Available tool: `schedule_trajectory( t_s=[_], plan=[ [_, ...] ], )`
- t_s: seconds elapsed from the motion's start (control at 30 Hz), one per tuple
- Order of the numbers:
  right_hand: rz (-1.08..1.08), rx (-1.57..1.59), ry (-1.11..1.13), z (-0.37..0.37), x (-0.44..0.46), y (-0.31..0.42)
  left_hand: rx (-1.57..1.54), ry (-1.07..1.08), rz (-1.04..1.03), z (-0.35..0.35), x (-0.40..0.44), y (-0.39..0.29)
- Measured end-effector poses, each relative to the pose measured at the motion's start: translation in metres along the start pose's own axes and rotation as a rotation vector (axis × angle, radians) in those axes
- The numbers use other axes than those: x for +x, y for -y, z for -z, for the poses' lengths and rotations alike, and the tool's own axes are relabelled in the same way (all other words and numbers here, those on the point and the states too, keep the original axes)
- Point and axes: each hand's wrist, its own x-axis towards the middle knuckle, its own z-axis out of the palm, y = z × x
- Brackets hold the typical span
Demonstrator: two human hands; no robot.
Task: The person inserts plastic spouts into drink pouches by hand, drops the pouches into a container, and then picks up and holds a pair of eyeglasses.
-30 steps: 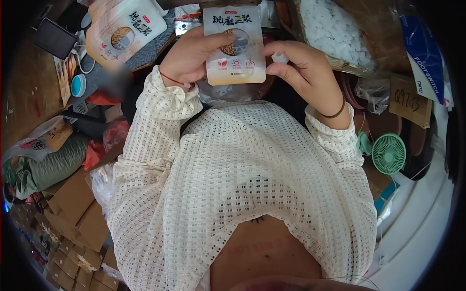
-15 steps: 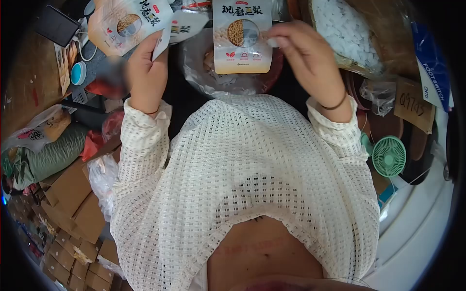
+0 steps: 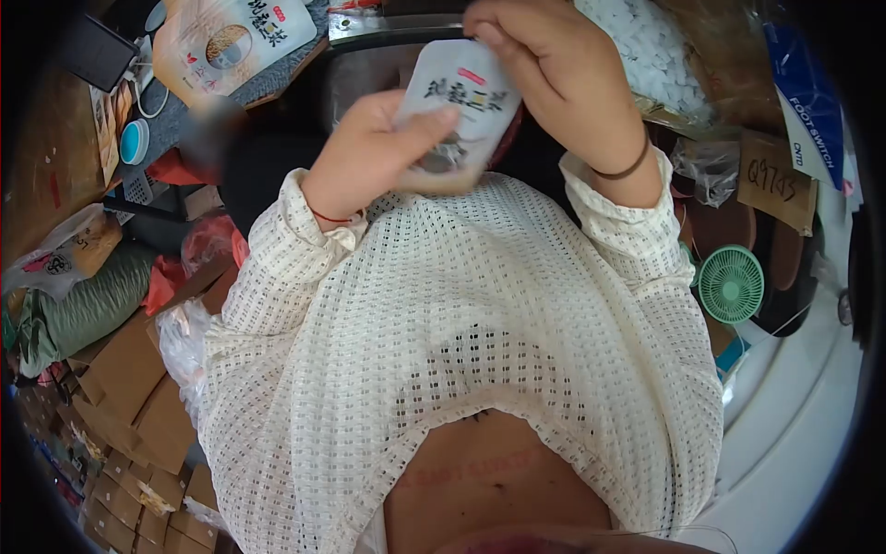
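My left hand [image 3: 374, 143] is closed round a white printed pouch [image 3: 466, 97] with a dark window, its thumb across the front. The pouch is tilted and slightly blurred in front of my chest. At its upper right corner, my right hand [image 3: 568, 65] has its fingers bent together. Whatever these fingers pinch, if anything, is hidden. A similar pouch [image 3: 231, 42] with a round window and orange print lies on the surface at the upper left.
A box of small white pieces [image 3: 637, 51] stands at the upper right. Beside it are a blue-and-white footswitch box [image 3: 808, 111], a cardboard piece [image 3: 777, 185] and a green fan [image 3: 731, 284]. On the left are a blue-topped round container [image 3: 134, 142] and a dark device [image 3: 97, 51].
My left hand has moved right and towards my chest with a pouch. My right hand has moved up and left. The pouch with beans in its window no longer shows at the centre.
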Motion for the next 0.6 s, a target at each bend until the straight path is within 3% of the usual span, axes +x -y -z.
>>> schedule_trajectory(
  t_s=[0.03, 0.13, 0.23, 0.27, 0.37, 0.5, 0.6],
  plan=[
    [-0.039, -0.019, 0.124, 0.005, -0.006, -0.006, -0.079, 0.047, 0.037, -0.006, 0.0, 0.001],
    [-0.018, 0.029, 0.026, 0.018, -0.011, -0.007, -0.149, 0.117, 0.049, -0.01, 0.01, 0.008],
    [-0.042, -0.167, -0.121, 0.023, -0.025, -0.015, -0.19, 0.095, -0.005, 0.002, 0.028, 0.008],
    [0.032, -0.234, -0.031, 0.032, -0.032, -0.031, -0.217, 0.074, -0.027, 0.009, 0.037, 0.009],
    [-0.244, 0.09, 0.128, 0.02, -0.047, -0.025, -0.238, 0.078, -0.051, 0.03, 0.061, -0.007],
    [-0.166, 0.061, 0.045, 0.002, -0.046, -0.012, -0.218, 0.024, -0.049, 0.03, 0.066, -0.014],
    [-0.116, 0.004, 0.043, 0.007, -0.053, -0.021, 0.47, -0.519, -0.363, 0.046, 0.054, 0.004]
  ],
)
